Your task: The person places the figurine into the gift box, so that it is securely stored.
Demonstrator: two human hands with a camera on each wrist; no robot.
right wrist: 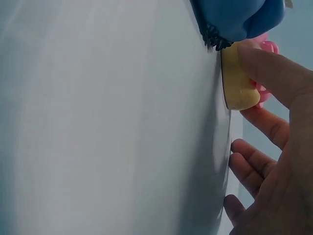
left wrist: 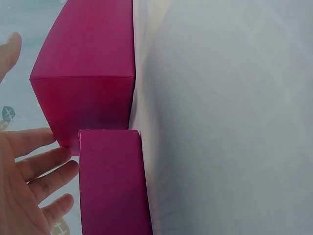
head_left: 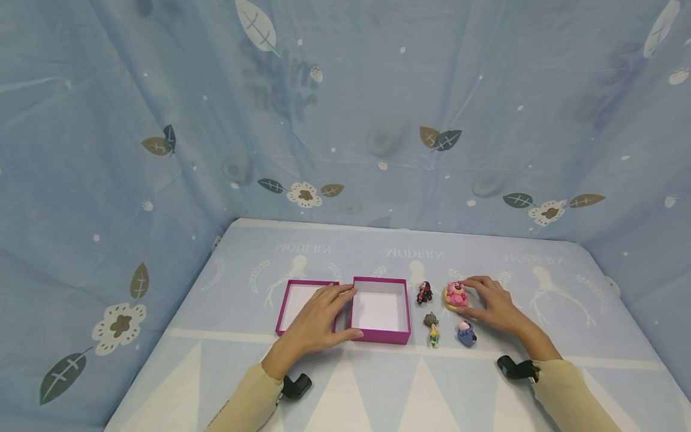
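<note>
Right of lower centre in the head view, the right hand (head_left: pixel 499 309) pinches a pink bear figurine (head_left: pixel 456 295), thumb and forefinger on its rounded yellow base (right wrist: pixel 239 93). Close by are a blue figurine (head_left: pixel 466 334), a brown-topped one (head_left: pixel 431 329) and a black-and-red one (head_left: pixel 424 293). Between these and the left hand (head_left: pixel 321 321) stands an open box (head_left: pixel 380 336), square-cornered, smooth magenta outside, white within. The left hand's fingers spread wide at its left side, partly covering a magenta-rimmed tray (head_left: pixel 299 300).
</note>
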